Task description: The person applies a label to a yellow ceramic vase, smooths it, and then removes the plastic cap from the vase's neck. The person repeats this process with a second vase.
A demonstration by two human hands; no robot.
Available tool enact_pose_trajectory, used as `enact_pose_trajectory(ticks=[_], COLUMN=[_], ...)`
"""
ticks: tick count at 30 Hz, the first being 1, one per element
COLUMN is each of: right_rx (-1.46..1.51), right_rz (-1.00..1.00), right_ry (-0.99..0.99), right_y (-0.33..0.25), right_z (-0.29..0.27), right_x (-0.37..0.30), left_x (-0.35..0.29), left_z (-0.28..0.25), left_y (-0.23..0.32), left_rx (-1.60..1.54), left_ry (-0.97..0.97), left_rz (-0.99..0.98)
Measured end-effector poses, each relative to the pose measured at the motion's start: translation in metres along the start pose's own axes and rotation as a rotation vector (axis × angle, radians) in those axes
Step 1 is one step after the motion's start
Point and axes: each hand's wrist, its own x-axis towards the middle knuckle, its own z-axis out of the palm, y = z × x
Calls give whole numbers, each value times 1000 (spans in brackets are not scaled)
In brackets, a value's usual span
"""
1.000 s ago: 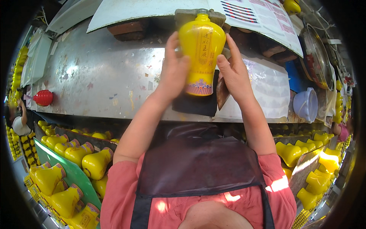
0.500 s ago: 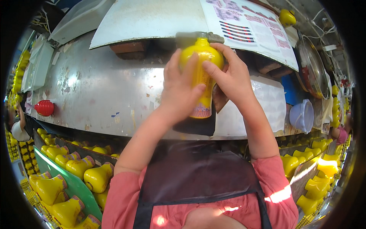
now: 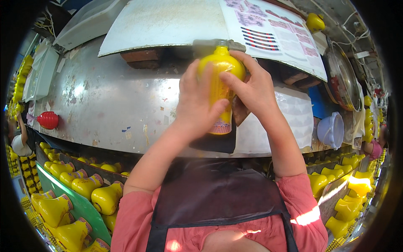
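Observation:
A glossy yellow bottle-shaped vase (image 3: pixel 223 65) with a narrow neck and a pink-purple patterned band at its foot is between my hands, its neck pointing away from me. My right hand (image 3: pixel 259 86) grips its right shoulder, with the thumb across the front. Against its left side lies my left hand (image 3: pixel 193 103), the thumb on the front and the fingers smeared by motion. The foot is over a dark cloth (image 3: pixel 224 145) at the table's near edge. A raised white board (image 3: pixel 168 21) stands just beyond, with printed decal sheets (image 3: pixel 256 25) on its right part.
A metal table (image 3: pixel 105 105) spreads to the left, with a red ribbed container (image 3: pixel 48 120) on it. At the right stand a pale-blue bucket (image 3: pixel 331 130) and white sheets (image 3: pixel 289 122). Several yellow vases (image 3: pixel 107 197) lie on boards at both sides. Bricks (image 3: pixel 142 56) prop the white board.
The vase and both hands have shifted very slightly within the view, and the left fingers stay blurred on the vase. The grip looks the same.

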Motion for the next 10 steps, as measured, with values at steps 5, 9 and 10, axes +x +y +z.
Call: enact_pose_trajectory(ticks=[5, 9, 10], right_rx=[-130, -253, -293], right_rz=[-153, -302, -331], right_ry=[2, 22, 24], right_y=[2, 11, 13], right_z=[-8, -2, -2], right_x=[-13, -11, -9], left_x=[15, 17, 17], left_z=[-8, -2, 0], left_y=[-7, -9, -10], left_rx=[-48, 24, 21], left_ry=[38, 12, 27], left_rz=[37, 6, 12])
